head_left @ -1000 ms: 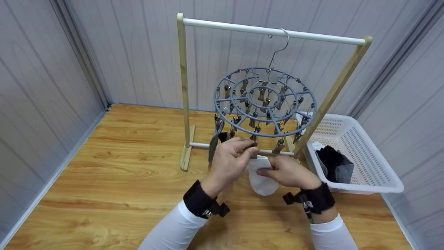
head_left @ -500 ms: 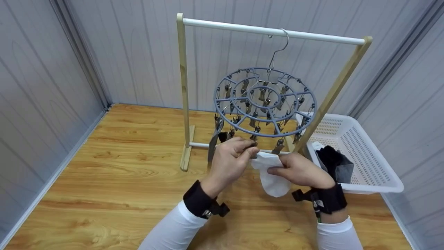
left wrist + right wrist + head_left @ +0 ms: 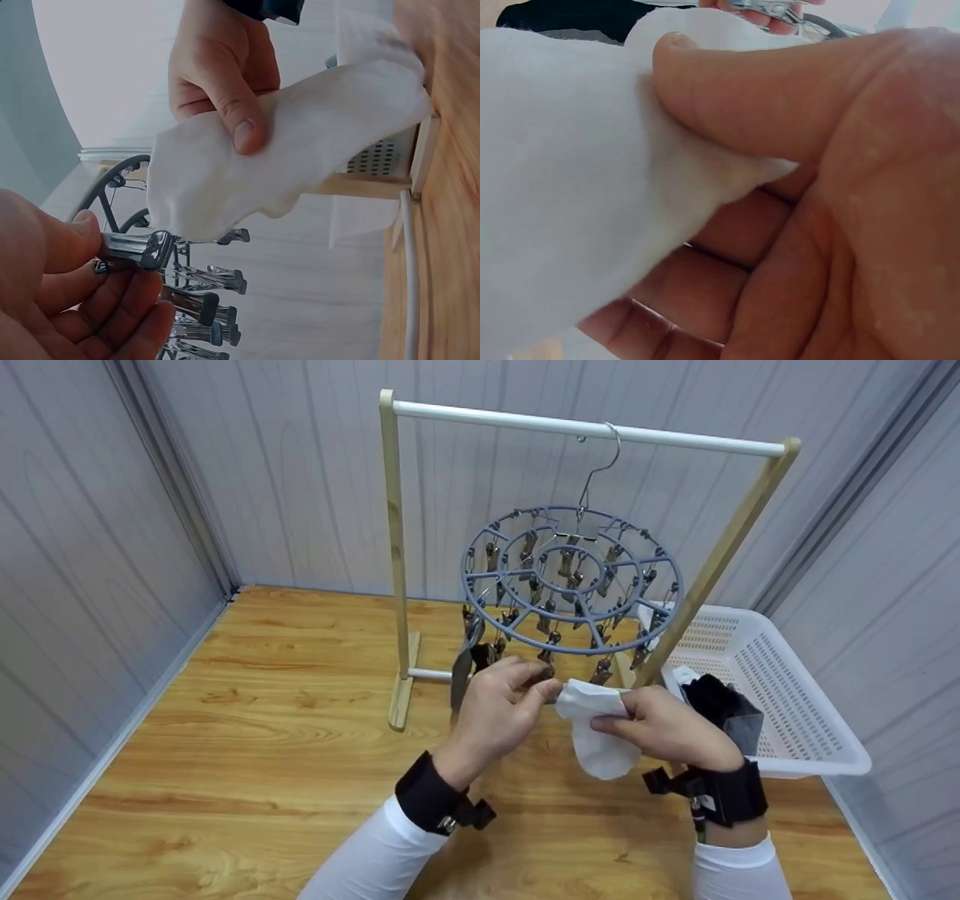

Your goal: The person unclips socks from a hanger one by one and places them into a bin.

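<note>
A white sock (image 3: pixel 592 720) hangs from my right hand (image 3: pixel 675 731), pinched between thumb and fingers near its cuff. In the right wrist view, the thumb presses the white cloth (image 3: pixel 562 180) against the fingers. My left hand (image 3: pixel 499 705) pinches a metal clip (image 3: pixel 139 249) that belongs to the round hanger (image 3: pixel 574 577). The sock's cuff edge sits right beside that clip; whether they touch I cannot tell. Nothing shows between the clip's tips in the left wrist view. A grey sock (image 3: pixel 463 667) and a black one (image 3: pixel 482 655) hang from clips at the hanger's left side.
The hanger hooks over the white bar (image 3: pixel 525 420) of a wooden-legged rack (image 3: pixel 392 525). Behind the right hand stands a white perforated basket (image 3: pixel 810 697) with black and grey cloth (image 3: pixel 720 705) inside. Several free clips (image 3: pixel 602 669) dangle around the ring.
My right hand has moved to the right, drawing the sock's cuff away from the left fingers and the clip. The left hand has stayed in place, still pinching.
</note>
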Available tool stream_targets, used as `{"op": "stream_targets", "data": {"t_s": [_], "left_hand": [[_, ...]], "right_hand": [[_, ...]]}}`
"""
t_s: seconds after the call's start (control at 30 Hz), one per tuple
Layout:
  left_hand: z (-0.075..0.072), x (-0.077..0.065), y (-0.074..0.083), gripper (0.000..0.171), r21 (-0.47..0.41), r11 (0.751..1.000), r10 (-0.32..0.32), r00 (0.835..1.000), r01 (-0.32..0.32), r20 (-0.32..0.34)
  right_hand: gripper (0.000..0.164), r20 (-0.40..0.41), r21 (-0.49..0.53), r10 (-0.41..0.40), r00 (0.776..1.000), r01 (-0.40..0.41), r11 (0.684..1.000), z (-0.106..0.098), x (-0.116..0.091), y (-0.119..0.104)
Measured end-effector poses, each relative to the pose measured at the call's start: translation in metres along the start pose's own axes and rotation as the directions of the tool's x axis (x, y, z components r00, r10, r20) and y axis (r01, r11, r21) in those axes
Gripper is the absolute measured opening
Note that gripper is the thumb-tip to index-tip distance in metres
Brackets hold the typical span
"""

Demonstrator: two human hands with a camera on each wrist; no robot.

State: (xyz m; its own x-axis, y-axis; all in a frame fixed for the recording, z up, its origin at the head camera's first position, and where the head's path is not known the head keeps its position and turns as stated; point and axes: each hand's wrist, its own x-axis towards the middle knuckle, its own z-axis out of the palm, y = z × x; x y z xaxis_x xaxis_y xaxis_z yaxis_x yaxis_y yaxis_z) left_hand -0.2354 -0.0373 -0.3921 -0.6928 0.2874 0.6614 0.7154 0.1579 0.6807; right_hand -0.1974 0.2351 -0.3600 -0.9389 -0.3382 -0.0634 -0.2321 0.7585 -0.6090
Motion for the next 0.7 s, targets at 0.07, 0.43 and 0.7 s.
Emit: {"op": "stream_targets", "data": {"t_s": [0.07,0.43,0.7], "left_hand": [[0.0,0.0,0.002,0.025,0.046,0.998,0.039,0.999,-0.039,0.004],[-0.007,0.002,0.009,0.029,0.314,0.913,0.306,0.946,-0.26,-0.106],[-0.014,0.009,0.005,0.027,0.379,0.87,0.43,0.861,-0.315,-0.272]], "right_hand": [[0.033,-0.005,0.01,0.008,1.0,-0.008,1.0,-0.002,-0.002,-0.001],[0.031,-0.08,-0.058,0.003,0.997,-0.007,0.998,-0.015,-0.015,-0.005],[0.028,-0.131,-0.063,-0.015,0.991,0.007,0.998,-0.022,-0.023,-0.002]]}}
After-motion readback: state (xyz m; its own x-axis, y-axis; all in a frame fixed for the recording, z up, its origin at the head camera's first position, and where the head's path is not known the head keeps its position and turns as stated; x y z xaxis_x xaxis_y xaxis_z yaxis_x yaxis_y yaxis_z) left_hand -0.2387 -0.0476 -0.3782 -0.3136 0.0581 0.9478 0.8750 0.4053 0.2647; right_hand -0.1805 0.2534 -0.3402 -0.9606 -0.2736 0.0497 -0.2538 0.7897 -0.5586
